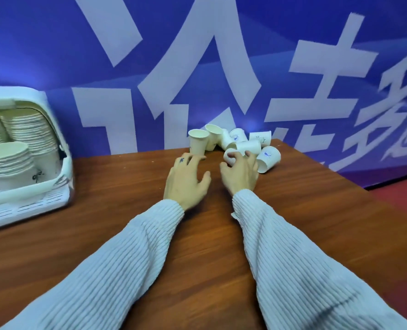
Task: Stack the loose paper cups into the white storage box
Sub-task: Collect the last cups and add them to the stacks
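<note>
Several loose white paper cups point(245, 145) lie in a heap at the table's far edge against the blue wall. One cup point(198, 141) stands upright at the heap's left. My left hand point(185, 182) reaches toward that upright cup, fingers loosely spread, fingertips just below its base. My right hand point(241, 173) curls its fingers round a tipped cup point(229, 156) at the front of the heap. The white storage box point(55, 129) stands open at the far left and holds tall stacks of cups point(28, 132).
The brown wooden table point(126, 210) runs from the box to a right edge near a red floor point(402, 196). A blue banner wall point(221, 67) with large white characters rises right behind the cups.
</note>
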